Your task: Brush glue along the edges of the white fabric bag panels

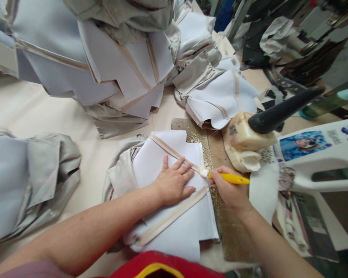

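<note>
At lower centre, the left hand (pixel 175 182) lies spread flat on a white, beige-strapped fabric panel (pixel 188 222), while the right hand (pixel 227 193), pinching a yellow-handled brush (pixel 234 178), could smear white paste (pixel 204 173) by slipping.

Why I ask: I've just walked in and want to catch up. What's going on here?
A person's left hand lies spread on a white panel with grey fabric bunched beside it. The right hand holds a yellow-handled brush, its whitish tip at the right end of the upper beige strip on the panel. Similar white pieces are heaped beyond, and a white plastic jug lies to the right.
</note>
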Action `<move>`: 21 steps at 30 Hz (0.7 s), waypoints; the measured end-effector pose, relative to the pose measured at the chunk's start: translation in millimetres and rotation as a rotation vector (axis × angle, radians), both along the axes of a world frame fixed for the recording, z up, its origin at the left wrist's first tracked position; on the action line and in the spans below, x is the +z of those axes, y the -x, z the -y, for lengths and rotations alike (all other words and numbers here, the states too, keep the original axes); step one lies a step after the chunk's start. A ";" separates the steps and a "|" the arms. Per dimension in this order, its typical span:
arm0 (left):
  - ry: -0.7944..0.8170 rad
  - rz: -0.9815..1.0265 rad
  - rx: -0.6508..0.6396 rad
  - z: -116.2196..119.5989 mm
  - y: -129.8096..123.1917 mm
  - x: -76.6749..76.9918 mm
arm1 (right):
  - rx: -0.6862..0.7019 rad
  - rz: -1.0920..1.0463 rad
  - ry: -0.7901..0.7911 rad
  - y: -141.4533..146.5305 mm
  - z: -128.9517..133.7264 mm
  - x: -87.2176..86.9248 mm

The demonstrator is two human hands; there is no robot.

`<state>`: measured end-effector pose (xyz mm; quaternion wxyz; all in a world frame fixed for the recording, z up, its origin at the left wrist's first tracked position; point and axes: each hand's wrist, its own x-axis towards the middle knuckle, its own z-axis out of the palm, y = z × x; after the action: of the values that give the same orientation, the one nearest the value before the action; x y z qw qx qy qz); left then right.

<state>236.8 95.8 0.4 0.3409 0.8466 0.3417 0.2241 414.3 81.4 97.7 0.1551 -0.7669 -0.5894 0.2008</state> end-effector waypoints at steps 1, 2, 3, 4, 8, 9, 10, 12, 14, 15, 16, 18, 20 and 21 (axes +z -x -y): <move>0.006 -0.010 -0.007 0.0 0.8 2.5 | -0.021 -0.005 0.050 1.4 6.3 4.0; 0.018 -0.022 -0.012 0.5 2.1 6.1 | -0.041 -0.010 0.084 2.8 12.5 8.4; 0.031 -0.032 -0.019 1.8 3.8 10.7 | -0.053 -0.015 0.100 3.8 17.3 12.3; 0.041 -0.035 -0.034 4.3 6.0 16.3 | -0.055 -0.017 0.094 4.2 19.8 15.1; 0.037 0.006 -0.228 23.3 16.7 37.7 | 0.013 0.005 -0.032 -2.5 5.9 8.0; 0.040 0.009 -0.269 28.9 18.7 40.5 | 0.018 0.016 -0.061 -5.4 0.1 3.4; 0.048 0.005 -0.288 33.9 20.3 41.7 | 0.007 0.029 -0.090 -8.0 -4.6 -1.0; 0.064 0.000 -0.274 41.3 21.5 40.4 | -0.028 0.046 -0.129 -10.7 -8.0 -6.7; 0.064 0.006 -0.250 44.8 20.5 36.5 | -0.028 0.034 -0.118 -9.4 -1.5 -6.8; 0.062 0.006 -0.241 45.6 19.4 34.5 | -0.021 0.018 -0.091 -7.6 5.0 -5.0; 0.059 0.003 -0.235 45.9 18.3 32.8 | -0.016 0.001 -0.050 -5.5 13.0 -2.0; 0.054 0.000 -0.223 46.5 16.1 30.4 | -0.024 -0.023 0.043 -1.6 30.9 5.9; 0.047 0.004 -0.214 47.4 14.7 29.2 | -0.049 -0.036 0.128 1.3 46.3 14.5; 0.044 0.009 -0.210 48.0 14.3 28.9 | -0.060 -0.042 0.159 2.3 51.2 17.9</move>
<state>222.4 47.9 29.3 0.3826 0.8691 0.2544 0.1832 412.0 30.2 115.6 0.1119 -0.7897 -0.5450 0.2584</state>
